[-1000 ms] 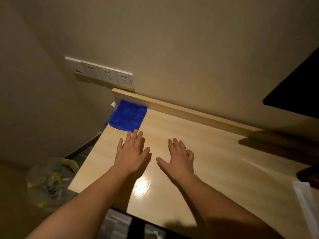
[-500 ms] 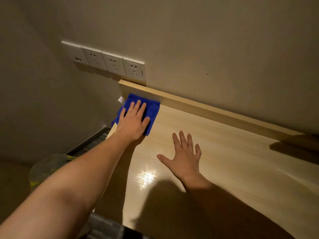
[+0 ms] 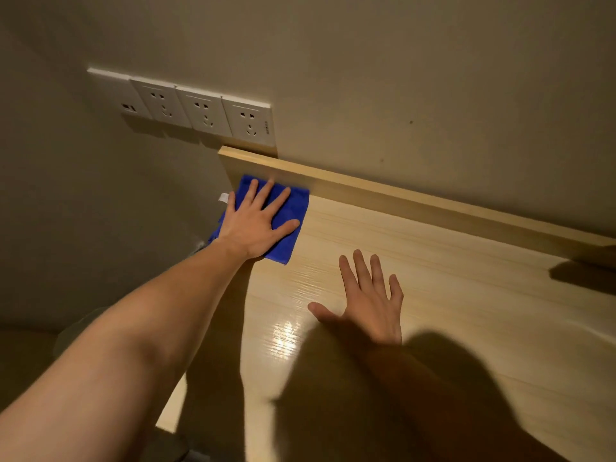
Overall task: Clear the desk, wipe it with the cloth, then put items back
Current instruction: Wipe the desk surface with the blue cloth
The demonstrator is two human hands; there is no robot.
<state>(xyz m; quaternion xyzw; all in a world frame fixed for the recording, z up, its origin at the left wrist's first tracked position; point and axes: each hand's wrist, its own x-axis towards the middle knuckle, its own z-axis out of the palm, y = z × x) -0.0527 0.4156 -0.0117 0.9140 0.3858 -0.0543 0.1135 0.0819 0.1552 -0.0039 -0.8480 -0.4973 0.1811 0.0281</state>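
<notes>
Head view: blue cloth (image 3: 293, 208), far left corner of the surface (image 3: 466, 295), now pressed under the flat, spread left hand (image 3: 256, 225), moved there within the last second; right hand (image 3: 370, 301) laid flat, nothing held; wiping judged about to start.

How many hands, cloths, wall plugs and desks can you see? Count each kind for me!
Hands: 2, the left hand flat on the cloth, the right hand flat on the desk
Blue cloth: 1
Wall socket plates: 4
Desk: 1
Total: 8
</notes>
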